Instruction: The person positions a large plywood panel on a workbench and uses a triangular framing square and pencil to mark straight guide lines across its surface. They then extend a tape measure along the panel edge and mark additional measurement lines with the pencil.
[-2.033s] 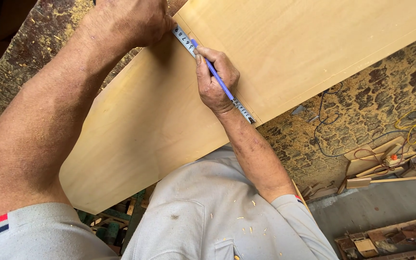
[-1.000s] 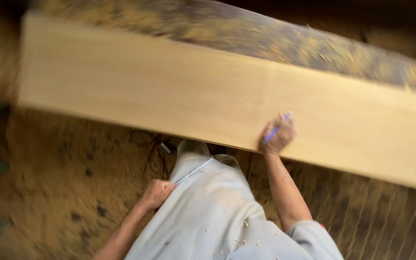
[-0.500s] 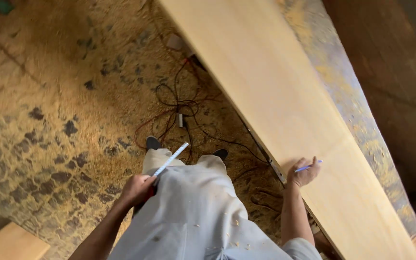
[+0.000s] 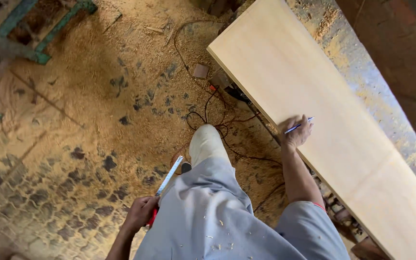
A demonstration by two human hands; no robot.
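Sawdust floor (image 4: 73, 120); right hand (image 4: 295, 132) resting on board (image 4: 323, 110).

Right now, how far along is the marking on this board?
Done: no marks can be made out on the board from this view, so finished work is hard to judge. In hand: the right hand rests on the board's near edge holding a blue pencil; the left hand holds a ruler down by the leg, off the board. Left: any measuring here needs the ruler laid on the board.
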